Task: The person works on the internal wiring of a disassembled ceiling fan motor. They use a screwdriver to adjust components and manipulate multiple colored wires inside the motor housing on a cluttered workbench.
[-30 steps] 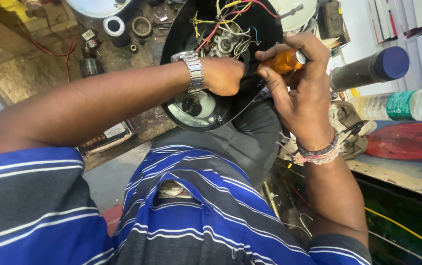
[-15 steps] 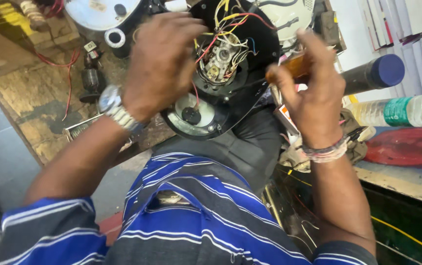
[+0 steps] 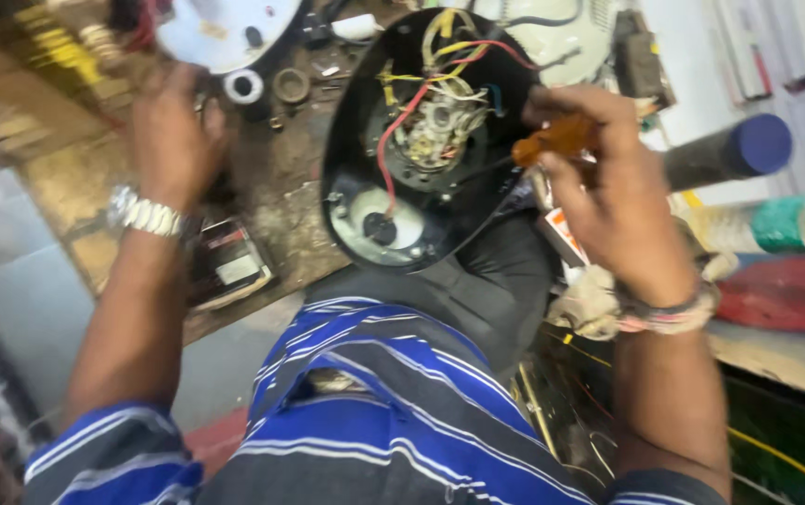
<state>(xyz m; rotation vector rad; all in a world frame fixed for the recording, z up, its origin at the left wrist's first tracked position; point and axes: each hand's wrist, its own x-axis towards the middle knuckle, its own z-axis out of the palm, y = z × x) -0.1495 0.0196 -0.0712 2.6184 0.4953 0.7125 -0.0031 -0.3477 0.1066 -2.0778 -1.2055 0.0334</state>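
Note:
A black oval appliance base (image 3: 421,140) rests upside down on my lap, open side up, with red, yellow and white wires around a motor inside. My right hand (image 3: 608,201) grips an orange-handled screwdriver (image 3: 552,140) whose shaft points into the wiring. My left hand (image 3: 173,131), with a metal watch on its wrist, is off the base and reaches left over the cluttered workbench (image 3: 281,215). It is blurred, and what its fingers hold cannot be made out.
A white round cover (image 3: 224,28) and small rings (image 3: 243,86) lie at the bench's back. A dark box (image 3: 224,266) sits near the bench edge. To the right are a blue-capped tube (image 3: 730,150), a clear bottle (image 3: 795,224), a red lid (image 3: 786,295) and a rag (image 3: 589,304).
My left hand left the black base and swung left over the bench. My right hand stayed at the base's right rim with the screwdriver.

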